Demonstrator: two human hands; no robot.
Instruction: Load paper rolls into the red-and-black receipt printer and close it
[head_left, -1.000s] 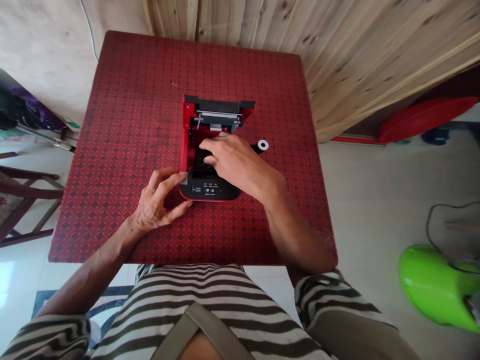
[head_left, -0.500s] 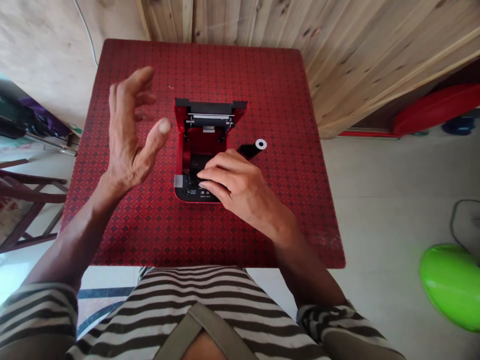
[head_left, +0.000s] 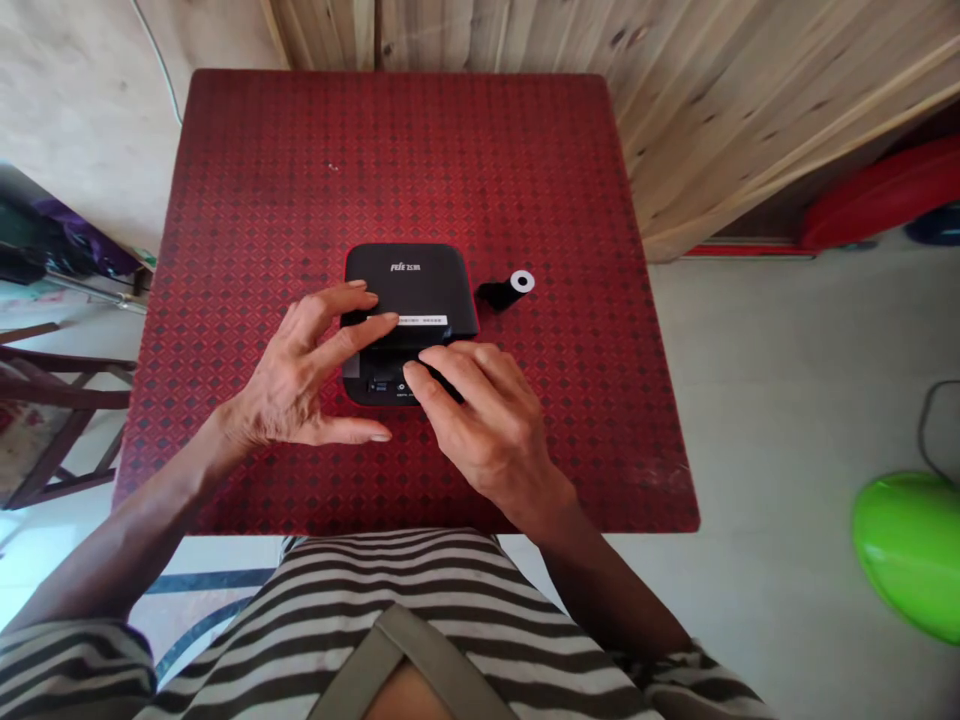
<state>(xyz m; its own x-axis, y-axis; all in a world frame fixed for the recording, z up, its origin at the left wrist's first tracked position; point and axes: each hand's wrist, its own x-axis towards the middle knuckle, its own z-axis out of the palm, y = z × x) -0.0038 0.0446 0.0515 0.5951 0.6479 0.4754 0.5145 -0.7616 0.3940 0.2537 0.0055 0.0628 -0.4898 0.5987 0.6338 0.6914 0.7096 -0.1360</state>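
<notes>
A small red-and-black printer (head_left: 409,290) lies on the table with its black lid nearly or fully down; I cannot tell whether it is latched. White lettering and a white strip mark the lid. My left hand (head_left: 296,370) has its fingers spread, two fingertips resting on the lid's left part and the thumb out in front of the casing. At the front edge, the fingers of my right hand (head_left: 484,415) are bent together over the slot area. What they pinch there, if anything, is hidden. A black roll with a white ring-shaped end (head_left: 508,290) lies just right of the printer.
The table (head_left: 300,190) has a red patterned cover. Behind it stands a wooden plank wall (head_left: 495,35). A wooden chair (head_left: 67,400) is at the left, and a bright green rounded object (head_left: 911,555) is on the floor at the right.
The printer's lid, upright before, has swung down over the casing. My left hand has come down from the air onto the lid. My right hand has shifted slightly toward me.
</notes>
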